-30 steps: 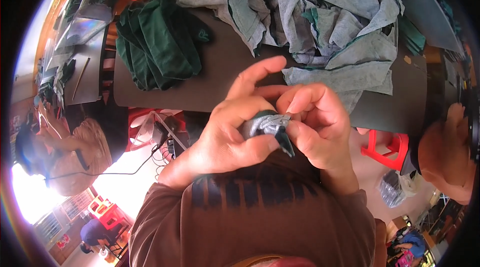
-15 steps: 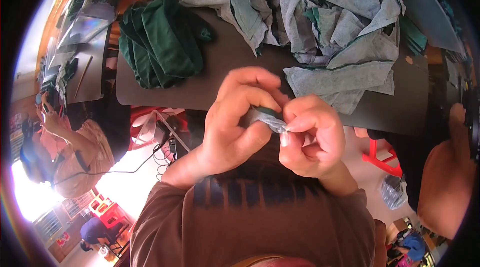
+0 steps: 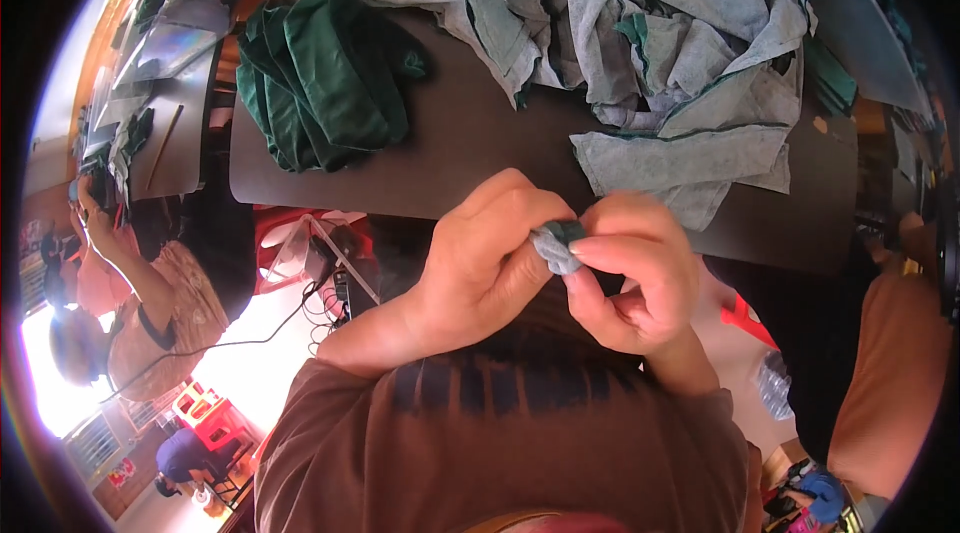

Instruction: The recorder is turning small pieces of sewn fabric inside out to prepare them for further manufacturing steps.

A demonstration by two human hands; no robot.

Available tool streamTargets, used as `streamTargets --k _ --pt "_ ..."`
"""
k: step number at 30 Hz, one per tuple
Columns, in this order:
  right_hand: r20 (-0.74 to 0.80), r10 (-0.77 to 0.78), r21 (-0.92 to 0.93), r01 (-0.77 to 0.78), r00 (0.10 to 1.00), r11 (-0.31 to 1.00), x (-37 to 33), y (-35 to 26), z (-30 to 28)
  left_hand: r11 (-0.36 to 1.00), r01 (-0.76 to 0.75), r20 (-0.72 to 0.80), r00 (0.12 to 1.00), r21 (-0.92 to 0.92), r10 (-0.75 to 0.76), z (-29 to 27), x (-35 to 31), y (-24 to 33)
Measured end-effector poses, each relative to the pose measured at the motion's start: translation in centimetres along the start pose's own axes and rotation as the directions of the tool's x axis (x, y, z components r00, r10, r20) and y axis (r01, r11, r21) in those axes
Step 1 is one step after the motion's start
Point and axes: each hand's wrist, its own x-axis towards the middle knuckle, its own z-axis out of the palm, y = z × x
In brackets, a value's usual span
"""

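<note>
Holding a small grey-and-green cloth piece (image 3: 556, 247) between both hands, in front of the middle of the near edge of the worktop (image 3: 470, 148); cannot tell how high above that edge. Drawn out as a thin twisted strand half a second ago, with a dark tip dangling a second ago; now gathered into a short, rounded lump. Judging by that, probably worked more compactly in the fingers, and not yet let go. Pinching with the left hand (image 3: 498, 258), thumb against curled forefinger on the piece's left side; no longer lifting that forefinger as a second ago. Pinching with the right hand (image 3: 638, 271) too, forefinger tip on the right side and thumb just below.

Pointing with the dark green part toward the far edge, and with the grey part toward the near edge and the wearer. Hard to read for a long axis, being so bunched and partly hidden by fingers; seemingly slanted, in the visible part, from far left to near right.

Left lying untouched: a dark green cloth bundle (image 3: 320, 83) toward the left edge, and a heap of grey cloth pieces (image 3: 640, 63) from the far edge toward the near right corner.
</note>
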Motion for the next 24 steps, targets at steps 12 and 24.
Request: streamTargets --k 12,24 --pt "-0.089 0.125 -0.014 -0.127 0.988 0.992 -0.2 -0.4 0.3 0.879 0.289 0.113 0.957 -0.379 -0.266 0.2 -1.5 1.4" --pt "-0.103 0.295 0.451 -0.220 0.950 0.865 -2.3 0.6 1.1 0.845 0.092 -0.040 0.990 -0.527 -0.133 0.0 -2.3 0.0"
